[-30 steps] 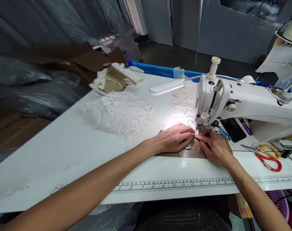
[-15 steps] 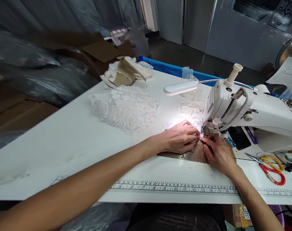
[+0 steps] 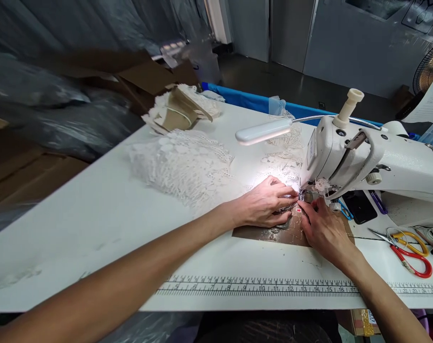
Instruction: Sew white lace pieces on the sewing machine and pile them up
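Note:
My left hand [image 3: 264, 206] lies on a small strip of white lace [image 3: 286, 206] right in front of the presser foot [image 3: 307, 195] of a white sewing machine [image 3: 366, 162], its fingers curled and pinching the strip. My right hand [image 3: 323, 227] rests just right of it on the metal needle plate [image 3: 273, 233], fingertips pressed on the same strip at the needle. A lamp [image 3: 262, 131] lights the spot brightly.
A heap of white lace [image 3: 182, 162] lies on the white table [image 3: 95, 224] to the left, with a cardboard-wrapped lace bundle [image 3: 178, 112] behind it. Red and yellow scissors [image 3: 411, 247] and a dark phone [image 3: 359, 206] lie right of the machine. A printed ruler [image 3: 259, 287] runs along the front edge.
Both hands stay at the needle; the fingertips have shifted slightly closer to the presser foot. The head camera has swung a little, so the whole scene has slid in the picture.

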{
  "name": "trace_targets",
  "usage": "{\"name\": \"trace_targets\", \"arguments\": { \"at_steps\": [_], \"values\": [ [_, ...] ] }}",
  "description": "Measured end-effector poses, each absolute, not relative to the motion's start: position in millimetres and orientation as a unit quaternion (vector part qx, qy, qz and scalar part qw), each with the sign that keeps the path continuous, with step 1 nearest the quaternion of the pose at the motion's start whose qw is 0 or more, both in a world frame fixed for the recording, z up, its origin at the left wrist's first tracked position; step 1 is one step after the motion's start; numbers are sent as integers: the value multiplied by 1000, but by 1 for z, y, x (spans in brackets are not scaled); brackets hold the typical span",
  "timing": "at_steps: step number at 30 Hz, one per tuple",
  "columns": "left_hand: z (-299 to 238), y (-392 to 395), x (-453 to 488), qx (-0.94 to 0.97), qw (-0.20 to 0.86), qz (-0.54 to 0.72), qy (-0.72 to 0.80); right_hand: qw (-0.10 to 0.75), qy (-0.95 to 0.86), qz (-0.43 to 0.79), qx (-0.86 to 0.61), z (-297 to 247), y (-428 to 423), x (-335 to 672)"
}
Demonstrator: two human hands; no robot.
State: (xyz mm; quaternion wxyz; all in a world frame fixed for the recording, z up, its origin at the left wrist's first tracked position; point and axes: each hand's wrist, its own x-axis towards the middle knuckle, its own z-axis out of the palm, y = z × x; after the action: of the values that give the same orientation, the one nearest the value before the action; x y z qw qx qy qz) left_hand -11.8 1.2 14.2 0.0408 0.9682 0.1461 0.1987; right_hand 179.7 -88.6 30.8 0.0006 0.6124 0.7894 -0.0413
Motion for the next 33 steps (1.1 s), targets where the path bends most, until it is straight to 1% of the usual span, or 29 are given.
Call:
{"name": "trace_targets", "arguments": {
  "at_steps": [2,4,8,10,12,18,23,29,33],
  "values": [
    [15,1,-12,968,32,197,155,-21,792,-54,608,31,-90,184],
    [14,1,-12,968,23,196,157,-66,794,-83,598,31,-91,192],
    [15,4,-12,969,14,188,158,-165,769,-203,584,31,-84,215],
    [15,5,-12,969,15,187,160,-203,730,-267,596,28,-77,223],
    [15,5,-13,970,11,183,159,-230,691,-302,616,25,-70,226],
    [15,3,-14,970,8,181,160,-258,678,-277,630,27,-68,221],
    [14,8,-16,971,40,155,180,-263,679,-249,638,31,-77,220],
    [11,16,-17,967,69,144,200,-293,692,-234,616,21,-81,225],
    [8,13,-15,956,45,121,262,-307,743,-231,548,34,-90,216]
  ]
}}
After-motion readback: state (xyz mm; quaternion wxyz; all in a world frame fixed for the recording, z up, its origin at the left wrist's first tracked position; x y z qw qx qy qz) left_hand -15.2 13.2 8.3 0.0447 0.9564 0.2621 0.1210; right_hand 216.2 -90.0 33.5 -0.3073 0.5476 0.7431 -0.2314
